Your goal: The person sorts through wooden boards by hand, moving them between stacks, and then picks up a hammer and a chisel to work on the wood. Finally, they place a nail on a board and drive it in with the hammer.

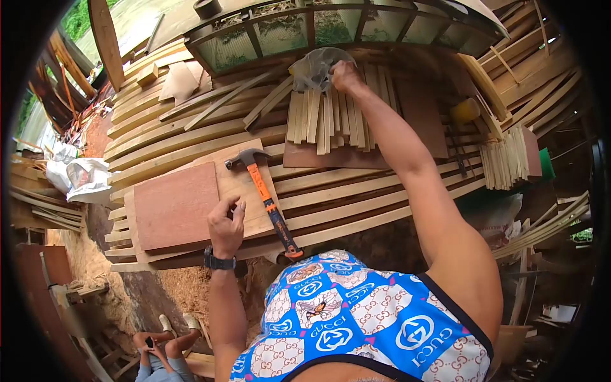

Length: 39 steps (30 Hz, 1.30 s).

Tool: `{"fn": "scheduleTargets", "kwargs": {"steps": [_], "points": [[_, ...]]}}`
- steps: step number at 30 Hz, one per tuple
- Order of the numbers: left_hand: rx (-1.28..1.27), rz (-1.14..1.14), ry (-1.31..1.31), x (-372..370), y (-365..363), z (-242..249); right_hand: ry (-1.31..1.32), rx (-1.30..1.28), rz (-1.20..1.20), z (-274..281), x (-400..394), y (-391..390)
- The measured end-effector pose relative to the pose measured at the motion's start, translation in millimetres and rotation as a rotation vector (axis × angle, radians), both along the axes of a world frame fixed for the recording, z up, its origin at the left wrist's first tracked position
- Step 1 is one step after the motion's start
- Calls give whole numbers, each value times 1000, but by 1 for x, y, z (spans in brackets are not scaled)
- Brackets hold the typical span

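Observation:
My right hand (pixel 347 76) is stretched far forward, its fingers closed at the edge of a clear plastic bag (pixel 312 69); what lies inside the bag is hard to make out. The bag rests on the far end of a stack of thin wooden strips (pixel 328 121). Close to my body, my left hand (pixel 226 226) hovers over a reddish-brown plywood piece (pixel 176 207), fingers curled together; anything pinched in them is too small to name. Right of it lies a claw hammer (pixel 264 191) with an orange and black handle, partly on a paler board (pixel 245 169).
Long wooden slats (pixel 344 204) form the work surface. A framed glass panel structure (pixel 280 35) borders the far side. More bundled strips (pixel 503 159) and a yellow container (pixel 466 110) are at right. Below left, a seated person (pixel 167 350) holds a dark object.

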<state>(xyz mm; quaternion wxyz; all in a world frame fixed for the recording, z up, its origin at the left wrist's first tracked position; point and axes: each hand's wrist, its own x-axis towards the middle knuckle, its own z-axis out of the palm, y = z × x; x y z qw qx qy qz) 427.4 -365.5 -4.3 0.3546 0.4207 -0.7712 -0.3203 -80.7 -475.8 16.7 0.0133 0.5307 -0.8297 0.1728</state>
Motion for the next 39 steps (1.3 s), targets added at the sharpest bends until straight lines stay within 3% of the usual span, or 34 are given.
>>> {"fn": "scheduleTargets", "kwargs": {"steps": [3, 4, 6, 13, 23, 39], "points": [[1, 98, -20, 14, 20, -4, 217, 157, 113, -27, -27, -53], [-3, 158, -19, 18, 25, -5, 404, 171, 290, -55, -47, -74], [32, 245, -33, 28, 39, -9, 392, 187, 357, -91, -66, -104], [193, 504, 1, 58, 78, 1, 319, 233, 562, -89, -57, -143], [146, 584, 4, 57, 106, -16, 148, 424, 475, -87, -40, -194], [203, 703, 2, 56, 147, -21, 15, 359, 501, -103, 51, -196]]}}
